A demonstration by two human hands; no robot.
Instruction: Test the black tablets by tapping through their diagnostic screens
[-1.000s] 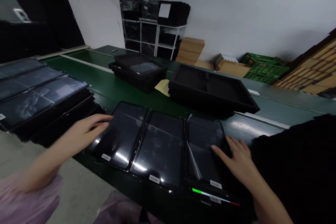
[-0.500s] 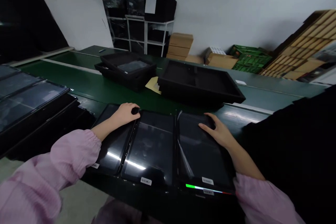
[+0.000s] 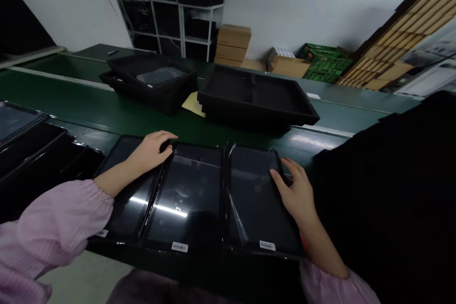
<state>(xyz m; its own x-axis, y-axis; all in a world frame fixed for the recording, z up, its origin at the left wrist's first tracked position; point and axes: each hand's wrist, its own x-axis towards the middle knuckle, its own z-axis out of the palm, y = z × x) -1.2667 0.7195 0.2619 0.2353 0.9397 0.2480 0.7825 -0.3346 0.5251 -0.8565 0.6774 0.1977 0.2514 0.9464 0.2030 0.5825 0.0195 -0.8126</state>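
Note:
Three dark tablet-like screens lie side by side in front of me. The left screen [image 3: 124,199] is partly under my left forearm. My left hand [image 3: 153,149] rests over its top right corner, thumb and forefinger apart, close to the upper edge of the middle screen [image 3: 188,190]. On the right screen [image 3: 252,199], a strip of clear film peels up along the left side. My right hand [image 3: 295,190] grips that screen's right edge, thumb on its face and fingers over the side. Each screen carries a small white barcode label near its bottom edge.
More screens [image 3: 17,121] are stacked at the left. Across the green bench stand black trays [image 3: 149,78], one holding a screen, and a larger black tray stack [image 3: 256,90]. A yellow sheet [image 3: 194,104] lies between them. A dark mass [image 3: 388,190] fills the right side.
My right hand has closed onto the right screen's edge from above its face. The coloured lit strip below that screen is now hidden, apart from a red glint. The view has shifted.

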